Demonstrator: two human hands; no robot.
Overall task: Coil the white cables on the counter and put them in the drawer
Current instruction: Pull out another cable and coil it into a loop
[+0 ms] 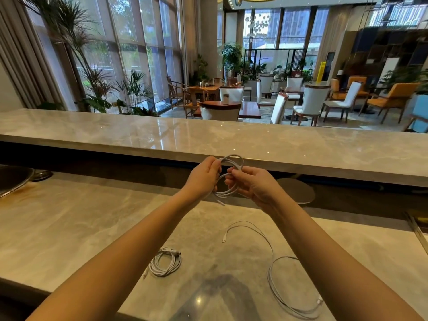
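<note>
We see both hands raised above the far part of the lower bench (pixel 92 216), sharing one white cable (pixel 226 194) that is gathered into several loops in the air. The left hand (pixel 203 176) has its fingers (pixel 214 163) curled round the left side of the loops. The right hand (pixel 252 184) has its fingers (pixel 231 176) bent in and pinching a strand on the right side. The top of the loops rises in front of the edge of the raised marble ledge (pixel 208 135), and a short tail hangs below the left hand.

Two more white cables lie on the bench, nearer to us. Between the forearms, toward the left, sits a coiled cable (pixel 165 264) wound into a tight round bundle. Its plug end sticks out at the near left. To the right, well apart from it, a loose cable (pixel 268 275) sprawls in wide open curves, partly running under the right forearm, with one plug (pixel 224 240) pointing toward us near the middle of the bench.

At the far left a metal sink (pixel 14 179) is set into the bench.
</note>
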